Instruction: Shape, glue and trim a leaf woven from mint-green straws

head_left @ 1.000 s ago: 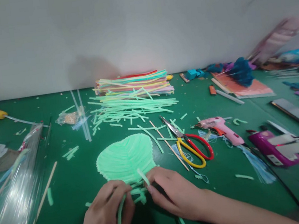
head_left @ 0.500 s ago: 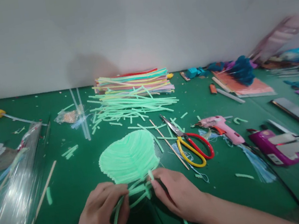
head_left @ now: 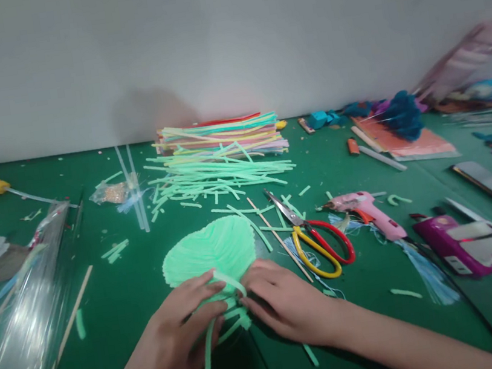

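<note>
A mint-green leaf-shaped piece made of pipe cleaners (head_left: 213, 247) lies on the table in front of me, its near end between my hands. My left hand (head_left: 181, 325) is closed at the left of that end, with a long pipe cleaner (head_left: 207, 364) hanging from it toward me. My right hand (head_left: 287, 301) pinches a bent green strand (head_left: 228, 280) that arches across the near part of the leaf. Its fingertips meet the left fingers closely. Several short pipe cleaner ends stick out beneath, partly hidden by my fingers.
Red-and-yellow-handled scissors (head_left: 316, 242) and a thin wooden stick (head_left: 280, 238) lie to the right. Beyond them are a pink glue gun (head_left: 371, 212) and a purple box (head_left: 456, 243) with a cord. Loose pipe cleaners (head_left: 221, 172) are piled behind; clear plastic sheeting (head_left: 30, 312) lies left.
My left hand has moved up and right, over the leaf's near edge. The strand in my right hand, upright before, now bends leftward across the leaf.
</note>
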A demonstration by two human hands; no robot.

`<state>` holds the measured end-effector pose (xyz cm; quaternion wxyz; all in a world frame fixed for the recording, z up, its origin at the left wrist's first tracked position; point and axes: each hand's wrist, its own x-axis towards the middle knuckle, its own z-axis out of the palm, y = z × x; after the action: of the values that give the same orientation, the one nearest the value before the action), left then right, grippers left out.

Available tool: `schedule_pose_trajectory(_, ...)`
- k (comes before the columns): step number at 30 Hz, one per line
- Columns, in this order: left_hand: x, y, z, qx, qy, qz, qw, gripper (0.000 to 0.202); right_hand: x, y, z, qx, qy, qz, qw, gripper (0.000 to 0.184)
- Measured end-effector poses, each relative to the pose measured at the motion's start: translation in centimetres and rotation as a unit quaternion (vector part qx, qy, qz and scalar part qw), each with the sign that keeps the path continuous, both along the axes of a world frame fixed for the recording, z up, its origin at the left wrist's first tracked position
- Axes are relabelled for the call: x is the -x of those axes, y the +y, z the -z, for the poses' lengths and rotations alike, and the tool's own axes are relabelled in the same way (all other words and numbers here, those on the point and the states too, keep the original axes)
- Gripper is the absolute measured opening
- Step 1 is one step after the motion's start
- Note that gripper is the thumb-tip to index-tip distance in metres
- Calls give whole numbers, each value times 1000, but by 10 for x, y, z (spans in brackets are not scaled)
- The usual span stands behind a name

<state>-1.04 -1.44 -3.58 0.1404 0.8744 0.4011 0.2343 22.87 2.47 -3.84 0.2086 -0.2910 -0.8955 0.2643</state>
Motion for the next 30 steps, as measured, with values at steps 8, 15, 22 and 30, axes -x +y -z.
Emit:
schedule_pose_trajectory(8,-7,19,7,20,-16,17,1000,20,-4,-4,1,5,39,17,999,19)
schedule_pose_trajectory(15,-10,14,2,66,2,31,997,15,-11,-9,-2,44,38,19,998,12)
schedule_pose_trajectory(22,-8,14,-1,50,12,48,998,21,-26,-10,-9,55,47,63,995,11)
schedule_pose_trajectory(30,-1,10,-4,61,25,56,996,15,-34,-8,-20,45,-3,97,994,11)
